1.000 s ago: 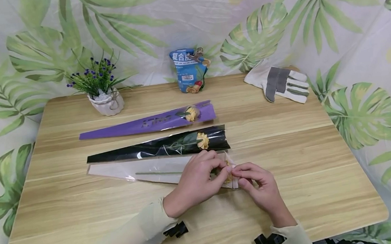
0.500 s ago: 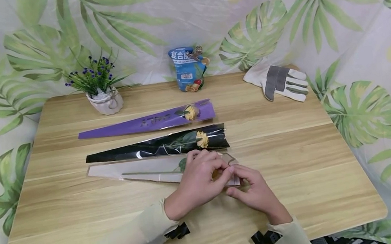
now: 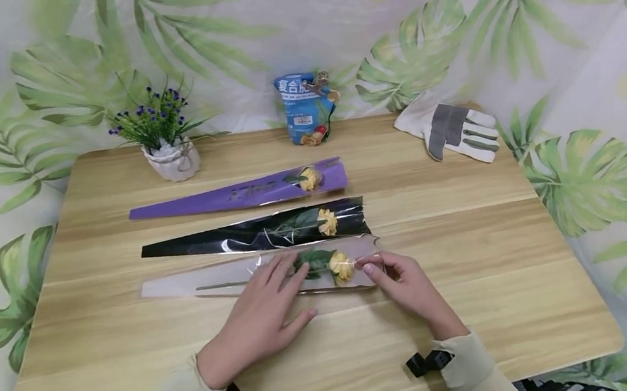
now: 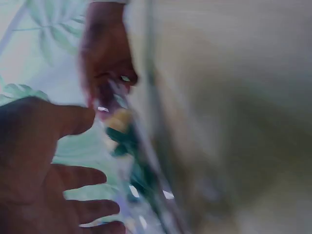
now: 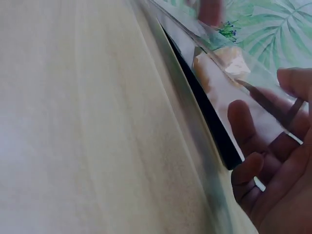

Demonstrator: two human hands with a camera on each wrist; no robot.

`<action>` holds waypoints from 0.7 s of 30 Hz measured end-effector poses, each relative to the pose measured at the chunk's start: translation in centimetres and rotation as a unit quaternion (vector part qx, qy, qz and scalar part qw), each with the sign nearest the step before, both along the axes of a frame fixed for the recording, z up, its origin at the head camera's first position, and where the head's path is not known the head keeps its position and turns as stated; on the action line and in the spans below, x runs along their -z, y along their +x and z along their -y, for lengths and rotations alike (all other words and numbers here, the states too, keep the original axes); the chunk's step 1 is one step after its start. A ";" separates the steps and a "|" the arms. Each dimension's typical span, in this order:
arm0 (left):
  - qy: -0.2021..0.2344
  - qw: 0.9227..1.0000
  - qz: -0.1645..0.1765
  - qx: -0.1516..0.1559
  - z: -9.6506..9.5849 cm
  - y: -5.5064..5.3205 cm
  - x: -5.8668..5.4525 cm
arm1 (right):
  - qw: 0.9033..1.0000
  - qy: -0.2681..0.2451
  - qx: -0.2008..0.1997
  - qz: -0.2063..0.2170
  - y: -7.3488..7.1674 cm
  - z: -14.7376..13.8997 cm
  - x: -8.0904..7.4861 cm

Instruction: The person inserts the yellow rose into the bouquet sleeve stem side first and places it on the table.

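A clear and pale pink flower sleeve (image 3: 169, 287) lies nearest me, with a yellow rose (image 3: 341, 267) inside it. The rose's green leaves and long stem show through the film. My left hand (image 3: 260, 317) lies over the middle of this sleeve, fingers extended and fingertips by the leaves. In the left wrist view its fingers are spread beside the film. My right hand (image 3: 407, 284) pinches the film at the sleeve's wide end, just right of the bloom. From the right wrist view, the thumb and fingers of the right hand (image 5: 278, 141) are at the film's edge.
Behind it lie a black sleeve (image 3: 210, 240) and a purple sleeve (image 3: 195, 200), each with a yellow rose. Along the back stand a white pot (image 3: 174, 161) of purple flowers and a blue bag (image 3: 305, 111). A white and grey work glove (image 3: 454, 128) lies at the back right.
My left hand has moved left off the bloom and its fingers have straightened. The rose and leaves now show between my hands. The right hand stays at the sleeve's wide end.
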State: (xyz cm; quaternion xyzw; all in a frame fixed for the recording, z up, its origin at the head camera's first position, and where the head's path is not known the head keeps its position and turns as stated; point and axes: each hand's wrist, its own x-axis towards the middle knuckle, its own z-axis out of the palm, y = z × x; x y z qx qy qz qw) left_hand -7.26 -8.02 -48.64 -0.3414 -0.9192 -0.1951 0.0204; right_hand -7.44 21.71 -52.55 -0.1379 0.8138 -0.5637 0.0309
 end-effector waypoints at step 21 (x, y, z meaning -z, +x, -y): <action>-0.104 0.987 0.087 -0.083 2.6 0.9 1.3 | 0.979 0.008 0.182 0.088 0.1 -1.3 -0.1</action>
